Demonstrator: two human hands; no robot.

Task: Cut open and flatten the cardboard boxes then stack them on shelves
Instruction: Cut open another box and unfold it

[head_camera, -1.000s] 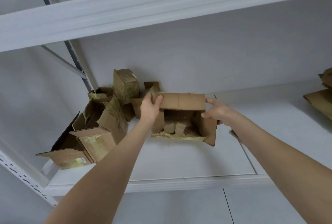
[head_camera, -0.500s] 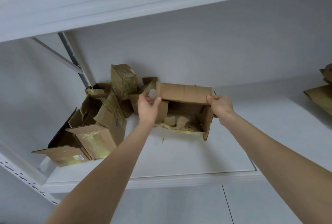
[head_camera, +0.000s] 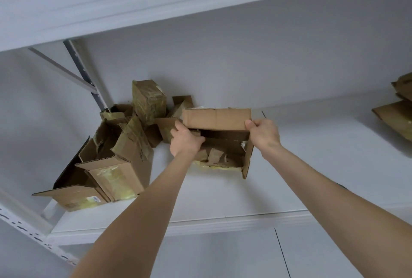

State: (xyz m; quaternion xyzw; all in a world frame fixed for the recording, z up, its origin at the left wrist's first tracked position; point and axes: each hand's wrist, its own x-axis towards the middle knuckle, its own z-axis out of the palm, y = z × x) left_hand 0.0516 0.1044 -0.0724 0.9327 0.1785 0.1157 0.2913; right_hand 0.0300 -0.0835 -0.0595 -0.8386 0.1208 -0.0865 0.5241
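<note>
Cardboard box (head_camera: 217,119), open-topped with torn tape inside, sits on the white shelf (head_camera: 200,199) beside a heap of opened boxes (head_camera: 116,162). The left hand (head_camera: 186,142) grips its left edge; the right hand (head_camera: 264,133) pinches the raised flap's right corner. Flattened cardboard (head_camera: 394,117) lies far right.

The open box (head_camera: 217,119) is plain brown cardboard, matt and creased, with ragged torn strips inside and glossy yellowish tape (head_camera: 214,167) along its lower edge. The piled boxes (head_camera: 116,173) are the same dull cardboard. One cut edge shows the corrugated core, and shiny yellowed tape covers several faces. The shelf (head_camera: 223,198) looks smooth, matt white. The slotted upright (head_camera: 82,70) looks like grey painted metal.
</note>
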